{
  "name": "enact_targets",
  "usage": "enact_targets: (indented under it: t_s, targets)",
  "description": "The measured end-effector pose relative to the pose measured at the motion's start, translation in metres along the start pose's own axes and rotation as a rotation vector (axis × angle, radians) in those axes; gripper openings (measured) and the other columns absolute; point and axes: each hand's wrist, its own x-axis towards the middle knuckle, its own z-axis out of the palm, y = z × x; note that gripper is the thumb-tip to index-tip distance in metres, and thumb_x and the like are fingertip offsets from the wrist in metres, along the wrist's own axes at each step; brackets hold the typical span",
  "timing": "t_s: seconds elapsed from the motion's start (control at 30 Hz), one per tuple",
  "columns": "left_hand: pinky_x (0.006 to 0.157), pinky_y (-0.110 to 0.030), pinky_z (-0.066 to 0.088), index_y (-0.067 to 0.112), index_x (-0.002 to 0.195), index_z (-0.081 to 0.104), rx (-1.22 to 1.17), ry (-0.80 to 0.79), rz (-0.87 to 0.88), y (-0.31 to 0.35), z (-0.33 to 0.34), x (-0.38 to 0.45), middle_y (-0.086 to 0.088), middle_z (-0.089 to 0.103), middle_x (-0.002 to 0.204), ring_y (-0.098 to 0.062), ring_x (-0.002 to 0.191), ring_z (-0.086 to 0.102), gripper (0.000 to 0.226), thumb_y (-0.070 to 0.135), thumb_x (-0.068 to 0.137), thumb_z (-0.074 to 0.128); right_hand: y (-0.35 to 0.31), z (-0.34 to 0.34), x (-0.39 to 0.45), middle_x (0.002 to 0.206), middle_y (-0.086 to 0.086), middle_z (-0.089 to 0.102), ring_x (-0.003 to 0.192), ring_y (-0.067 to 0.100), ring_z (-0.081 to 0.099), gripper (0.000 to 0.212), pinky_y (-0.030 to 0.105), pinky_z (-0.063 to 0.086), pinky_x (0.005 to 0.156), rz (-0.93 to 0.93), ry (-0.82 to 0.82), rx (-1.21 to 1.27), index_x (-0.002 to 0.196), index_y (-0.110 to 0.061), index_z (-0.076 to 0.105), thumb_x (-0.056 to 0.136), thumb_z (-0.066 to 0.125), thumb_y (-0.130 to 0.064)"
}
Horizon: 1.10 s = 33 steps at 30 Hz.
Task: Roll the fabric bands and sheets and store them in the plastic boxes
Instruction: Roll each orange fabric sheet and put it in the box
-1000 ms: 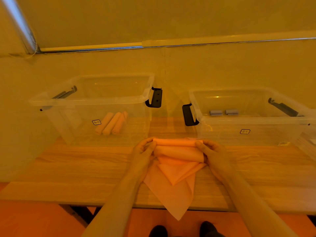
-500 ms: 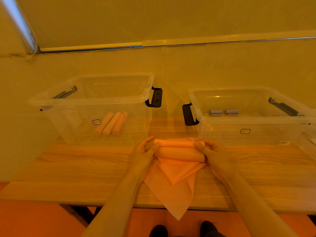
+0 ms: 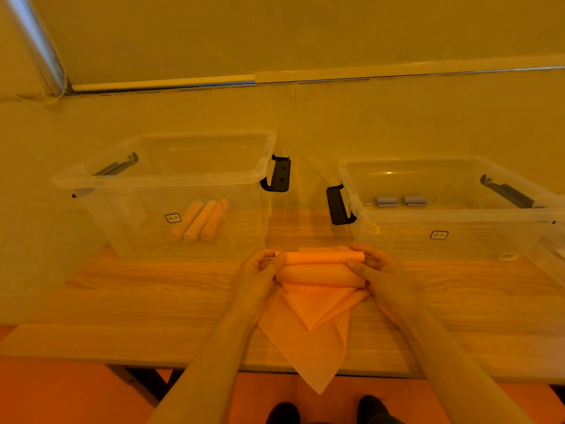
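Note:
An orange fabric sheet (image 3: pixel 315 313) lies on the wooden table (image 3: pixel 137 301), its far part rolled into a tube and its loose corner hanging over the near edge. My left hand (image 3: pixel 260 267) pinches the left end of the roll. My right hand (image 3: pixel 376 267) pinches the right end. Beyond them stand two clear plastic boxes. The left box (image 3: pixel 122 179) holds three orange rolls (image 3: pixel 198 220). The right box (image 3: pixel 458 214) holds two grey rolls (image 3: pixel 400 200).
Both boxes have black latch handles; two of them (image 3: pixel 279 174) (image 3: pixel 337 205) face the gap between the boxes. A wall rises right behind the boxes. My shoes (image 3: pixel 327 411) show below the table's near edge.
The rolled part of the sheet has grown tighter and the top fold now sits as a neat tube between my fingertips. Both hands stayed at the roll's ends.

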Motion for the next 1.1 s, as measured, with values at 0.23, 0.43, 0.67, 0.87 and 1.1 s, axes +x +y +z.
enact_targets:
  t_s: [0.23, 0.43, 0.67, 0.87, 1.1]
  targets:
    - [0.062, -0.036, 0.052, 0.02, 0.096, 0.069, 0.02, -0.015, 0.045, 0.001, -0.002, -0.003, -0.007, 0.068, 0.093, -0.02, 0.08, 0.064, 0.009, 0.019, 0.088, 0.065, -0.001, 0.001, 0.001, 0.104, 0.009, 0.068, 0.088, 0.026, 0.069, 0.021, 0.037, 0.058, 0.068, 0.04, 0.026, -0.03, 0.108, -0.025, 0.063, 0.087, 0.064, -0.029]
    - [0.068, -0.036, 0.053, 0.025, 0.086, 0.074, 0.019, -0.045, 0.056, 0.006, 0.001, -0.006, -0.007, 0.071, 0.094, -0.019, 0.081, 0.065, 0.015, 0.014, 0.087, 0.065, -0.002, 0.002, -0.001, 0.102, 0.009, 0.069, 0.087, 0.025, 0.068, 0.019, 0.039, 0.058, 0.071, 0.007, 0.056, -0.042, 0.104, -0.024, 0.067, 0.087, 0.063, -0.032]
    - [0.076, -0.04, 0.053, 0.025, 0.102, 0.071, 0.028, 0.005, 0.039, 0.0, -0.002, 0.0, -0.01, 0.067, 0.109, -0.026, 0.097, 0.064, 0.016, 0.025, 0.088, 0.064, -0.005, 0.003, -0.003, 0.098, -0.001, 0.067, 0.086, 0.021, 0.068, 0.017, 0.033, 0.057, 0.066, 0.031, 0.018, -0.028, 0.102, -0.033, 0.061, 0.089, 0.062, -0.023]
    - [0.07, -0.039, 0.051, 0.015, 0.109, 0.067, 0.036, 0.009, 0.029, -0.005, -0.003, 0.004, -0.011, 0.069, 0.103, -0.02, 0.087, 0.064, 0.022, 0.023, 0.089, 0.065, -0.006, 0.003, -0.005, 0.104, 0.0, 0.066, 0.087, 0.021, 0.068, 0.013, 0.032, 0.058, 0.063, 0.004, -0.015, -0.037, 0.101, -0.035, 0.061, 0.091, 0.059, -0.027]
    - [0.084, -0.05, 0.054, 0.031, 0.105, 0.068, 0.148, -0.013, 0.087, -0.006, -0.007, 0.004, -0.007, 0.068, 0.11, -0.028, 0.101, 0.064, 0.018, 0.036, 0.088, 0.064, -0.005, 0.005, -0.002, 0.11, 0.006, 0.063, 0.092, 0.026, 0.064, 0.016, 0.035, 0.057, 0.067, 0.002, 0.038, -0.052, 0.104, -0.029, 0.066, 0.09, 0.059, -0.035]
